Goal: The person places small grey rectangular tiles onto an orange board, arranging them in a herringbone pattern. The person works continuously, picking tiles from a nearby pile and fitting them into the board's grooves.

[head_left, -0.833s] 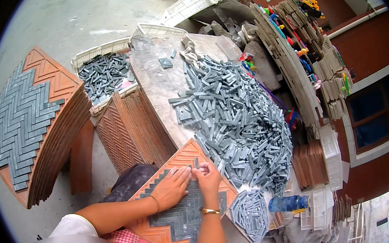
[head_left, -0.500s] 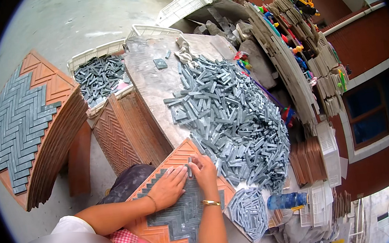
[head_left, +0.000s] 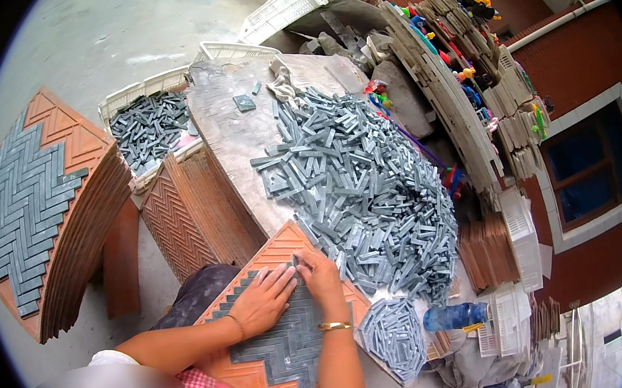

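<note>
An orange herringbone-grooved tray [head_left: 276, 254], partly filled with dark grey stone strips [head_left: 282, 354], lies slanted in front of me. My left hand [head_left: 265, 301] rests flat on the strips, its fingers stretched toward the tray's far part. Close beside those fingertips, my right hand [head_left: 319, 275] pinches a small grey stone strip [head_left: 294, 259] against the tray. Part of this strip is hidden by my fingers. Just past my right hand spreads a big heap of loose grey strips [head_left: 371, 188] on a worn board.
At the left stands a stack of orange trays [head_left: 84, 237], its top one laid with grey strips. More trays [head_left: 199, 213] lean near the board [head_left: 224, 120]. A crate of strips [head_left: 149, 131] sits behind. At right are a strip bundle [head_left: 393, 337] and blue bottle [head_left: 454, 317].
The strip in my right hand has come down toward the tray and less of it shows. My right hand has shifted slightly left; the left stays flat. The whole view has drifted a little.
</note>
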